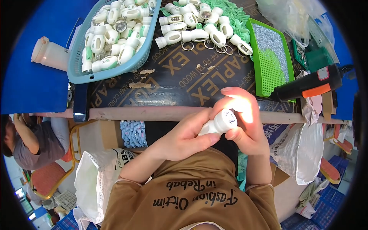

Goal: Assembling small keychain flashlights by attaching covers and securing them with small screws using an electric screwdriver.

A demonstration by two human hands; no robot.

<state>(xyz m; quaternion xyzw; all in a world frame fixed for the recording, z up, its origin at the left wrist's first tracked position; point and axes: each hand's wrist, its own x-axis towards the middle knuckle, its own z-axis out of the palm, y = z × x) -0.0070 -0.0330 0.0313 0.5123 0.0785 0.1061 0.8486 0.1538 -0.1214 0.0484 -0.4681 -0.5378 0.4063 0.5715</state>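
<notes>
A small white flashlight (223, 122) is held in front of my chest, just off the near edge of the table. My left hand (184, 136) is closed around its body, the thumb lying along the near side. Curled about the head end is my right hand (251, 128), with its thumb tip at the rim. A bright patch of light falls on the right fingers. Further off, on the table, lie several similar white flashlights (197, 35), some with key rings (188, 46). Part of the held flashlight's body is hidden by my left fingers.
A blue-green basket (143, 53) full of white flashlights stands at the left. Small green parts (234, 13) are heaped at the back. A green tray (264, 73) of tiny metal pieces and a black-and-orange power screwdriver (310, 85) are at the right. A person (28, 142) sits at far left.
</notes>
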